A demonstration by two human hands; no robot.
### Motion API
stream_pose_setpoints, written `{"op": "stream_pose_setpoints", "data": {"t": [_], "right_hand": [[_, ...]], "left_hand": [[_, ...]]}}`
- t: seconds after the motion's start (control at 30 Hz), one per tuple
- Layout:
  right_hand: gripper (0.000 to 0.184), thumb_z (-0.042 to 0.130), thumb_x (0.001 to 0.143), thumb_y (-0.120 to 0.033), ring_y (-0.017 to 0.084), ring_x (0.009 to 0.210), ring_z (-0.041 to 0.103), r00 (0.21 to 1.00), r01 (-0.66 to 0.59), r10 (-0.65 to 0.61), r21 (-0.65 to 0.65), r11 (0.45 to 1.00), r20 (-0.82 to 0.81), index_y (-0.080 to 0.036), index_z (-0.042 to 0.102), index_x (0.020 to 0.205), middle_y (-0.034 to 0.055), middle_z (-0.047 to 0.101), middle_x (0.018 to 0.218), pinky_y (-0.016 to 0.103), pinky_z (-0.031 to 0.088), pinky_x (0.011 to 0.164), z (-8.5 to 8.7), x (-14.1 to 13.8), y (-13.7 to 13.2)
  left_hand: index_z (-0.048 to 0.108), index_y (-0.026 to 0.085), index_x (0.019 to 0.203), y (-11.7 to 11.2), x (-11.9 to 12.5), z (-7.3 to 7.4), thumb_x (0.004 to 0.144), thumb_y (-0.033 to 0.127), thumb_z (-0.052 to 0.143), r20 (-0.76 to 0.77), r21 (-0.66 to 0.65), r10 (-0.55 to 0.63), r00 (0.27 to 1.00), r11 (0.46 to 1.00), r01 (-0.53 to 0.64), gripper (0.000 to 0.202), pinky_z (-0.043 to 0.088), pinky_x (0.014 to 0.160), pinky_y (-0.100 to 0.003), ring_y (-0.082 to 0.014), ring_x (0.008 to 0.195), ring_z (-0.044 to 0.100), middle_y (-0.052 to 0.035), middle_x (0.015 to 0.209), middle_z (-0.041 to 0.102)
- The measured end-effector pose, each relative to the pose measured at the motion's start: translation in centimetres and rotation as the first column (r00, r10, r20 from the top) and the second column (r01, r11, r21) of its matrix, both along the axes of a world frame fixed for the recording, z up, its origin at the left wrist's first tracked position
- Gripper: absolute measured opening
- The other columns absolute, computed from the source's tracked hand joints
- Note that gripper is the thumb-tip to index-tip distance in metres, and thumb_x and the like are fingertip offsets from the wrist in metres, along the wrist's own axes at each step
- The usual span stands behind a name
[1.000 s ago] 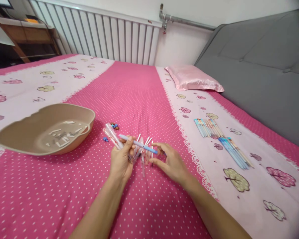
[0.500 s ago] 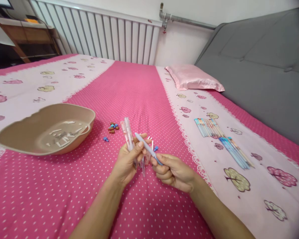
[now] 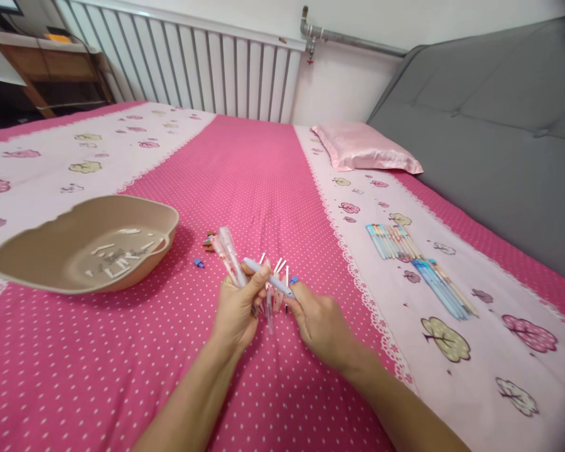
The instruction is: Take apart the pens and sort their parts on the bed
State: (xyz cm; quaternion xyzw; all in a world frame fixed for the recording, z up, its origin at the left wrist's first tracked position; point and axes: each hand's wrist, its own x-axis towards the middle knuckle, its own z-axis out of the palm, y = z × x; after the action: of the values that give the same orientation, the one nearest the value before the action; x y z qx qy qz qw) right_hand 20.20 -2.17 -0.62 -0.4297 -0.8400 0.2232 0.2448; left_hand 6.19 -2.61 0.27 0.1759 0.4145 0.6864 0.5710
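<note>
My left hand [image 3: 235,311] is closed round a bundle of clear pink-printed pen barrels [image 3: 228,254] that stick up and to the left. Its thumb and forefinger also pinch the left end of a light blue pen [image 3: 268,279]. My right hand [image 3: 317,320] is closed on the right end of that same pen, so both hands hold it just above the pink dotted bedsheet [image 3: 245,176]. Several thin white refills [image 3: 282,267] lie on the sheet behind my fingers.
A beige tray [image 3: 37,251] with small white parts stands at the left. Small blue and brown caps [image 3: 206,242] lie near it. A row of finished pens [image 3: 417,263] lies at the right. A pink pillow [image 3: 365,147] and grey headboard [image 3: 499,119] are beyond.
My right hand came from open on the sheet to gripping the blue pen's right end. The left hand's barrel bundle swung upright, then tilted left again.
</note>
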Motion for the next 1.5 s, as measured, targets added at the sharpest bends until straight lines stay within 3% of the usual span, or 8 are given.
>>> {"op": "stream_pose_setpoints", "data": {"t": [0.1, 0.2, 0.37, 0.5, 0.73, 1.2, 1.37, 1.5], "right_hand": [[0.028, 0.036, 0.091, -0.034, 0.012, 0.053, 0.042, 0.997, 0.080, -0.078, 0.087, 0.993, -0.024, -0.017, 0.054, 0.080, 0.0021, 0.052, 0.062, 0.025, 0.026, 0.051, -0.1, 0.0, 0.1], [0.025, 0.043, 0.088, -0.040, 0.010, 0.056, 0.044, 0.972, 0.004, -0.050, -0.194, 0.981, -0.229, -0.018, 0.056, 0.088, 0.0000, 0.054, 0.067, 0.022, 0.030, 0.053, 0.6, 0.3, 0.4], [0.040, 0.035, 0.089, -0.049, 0.006, 0.044, 0.026, 0.845, -0.276, -0.157, -0.669, 0.691, -0.511, -0.016, 0.054, 0.076, -0.0064, 0.034, 0.054, 0.019, 0.020, 0.042, 1.5, 0.9, 1.1], [0.035, 0.048, 0.083, -0.049, 0.004, 0.042, 0.019, 0.782, -0.340, -0.312, -0.790, 0.511, -0.539, -0.016, 0.048, 0.071, -0.0087, 0.029, 0.052, 0.018, 0.013, 0.040, 1.1, 1.1, 1.5], [0.038, 0.041, 0.086, -0.050, 0.006, 0.044, 0.035, 0.879, -0.165, -0.135, -0.557, 0.814, -0.458, -0.016, 0.054, 0.072, -0.0055, 0.039, 0.053, 0.019, 0.026, 0.042, 0.6, 1.2, 1.7], [0.041, 0.044, 0.082, -0.052, 0.008, 0.043, 0.034, 0.932, 0.048, -0.242, -0.570, 0.820, -0.270, -0.017, 0.052, 0.063, -0.0058, 0.039, 0.050, 0.021, 0.026, 0.045, 1.0, 4.4, 4.6], [0.044, 0.035, 0.086, -0.045, 0.014, 0.051, 0.046, 0.931, 0.364, -0.363, -0.221, 0.905, 0.045, -0.018, 0.060, 0.062, 0.0005, 0.051, 0.053, 0.024, 0.028, 0.051, -0.8, 4.6, 5.8], [0.054, 0.027, 0.088, -0.049, 0.016, 0.049, 0.048, 0.924, 0.324, -0.291, -0.102, 0.941, 0.250, -0.019, 0.058, 0.057, 0.0045, 0.056, 0.054, 0.026, 0.025, 0.050, -1.0, 3.8, 5.0]], "left_hand": [[0.054, 0.012, 0.061, 0.2, -0.3, -0.2, 0.051, 0.021, 0.081, 0.023, -0.027, 0.043, 0.999, 0.999, -0.042, 0.030, 0.028, 0.032, -0.008, -0.0003, 0.034, 0.038, 0.0068, 0.041, 0.047], [0.057, 0.010, 0.063, 0.6, -1.0, -0.1, 0.050, 0.019, 0.082, 0.089, -0.013, 0.057, 0.994, 0.998, -0.056, 0.030, 0.028, 0.031, -0.006, 0.0008, 0.035, 0.038, 0.0067, 0.044, 0.047], [0.062, 0.008, 0.071, 0.9, -1.8, 0.2, 0.053, 0.016, 0.080, 0.134, 0.043, 0.062, 0.989, 0.997, -0.069, 0.026, 0.028, 0.031, -0.005, 0.0023, 0.037, 0.038, 0.0017, 0.057, 0.058], [0.064, 0.010, 0.077, 0.8, -1.7, 0.1, 0.055, 0.015, 0.079, 0.125, 0.078, 0.058, 0.991, 0.995, -0.068, 0.027, 0.030, 0.032, -0.005, 0.0024, 0.038, 0.040, -0.0031, 0.071, 0.066], [0.061, 0.010, 0.069, 0.7, -1.7, -0.1, 0.056, 0.018, 0.079, 0.050, 0.052, 0.094, 0.994, 0.994, -0.097, 0.023, 0.028, 0.032, -0.006, 0.0009, 0.036, 0.039, 0.0025, 0.051, 0.056], [0.057, 0.012, 0.071, 1.6, -3.9, 0.2, 0.065, 0.008, 0.070, 0.152, -0.008, 0.393, 0.907, 0.918, -0.397, 0.015, 0.031, 0.033, -0.007, 0.0006, 0.043, 0.047, 0.0000, 0.071, 0.065], [0.060, 0.012, 0.072, 1.8, -3.7, 0.0, 0.061, 0.009, 0.073, 0.053, 0.027, 0.479, 0.876, 0.876, -0.481, 0.017, 0.035, 0.039, -0.008, -0.0056, 0.060, 0.061, -0.0019, 0.075, 0.067], [0.065, 0.012, 0.079, 1.7, -2.8, -0.6, 0.052, 0.013, 0.078, -0.095, 0.125, 0.380, 0.920, 0.922, -0.367, 0.030, 0.040, 0.045, -0.010, -0.0108, 0.071, 0.064, -0.0039, 0.084, 0.067]]}}
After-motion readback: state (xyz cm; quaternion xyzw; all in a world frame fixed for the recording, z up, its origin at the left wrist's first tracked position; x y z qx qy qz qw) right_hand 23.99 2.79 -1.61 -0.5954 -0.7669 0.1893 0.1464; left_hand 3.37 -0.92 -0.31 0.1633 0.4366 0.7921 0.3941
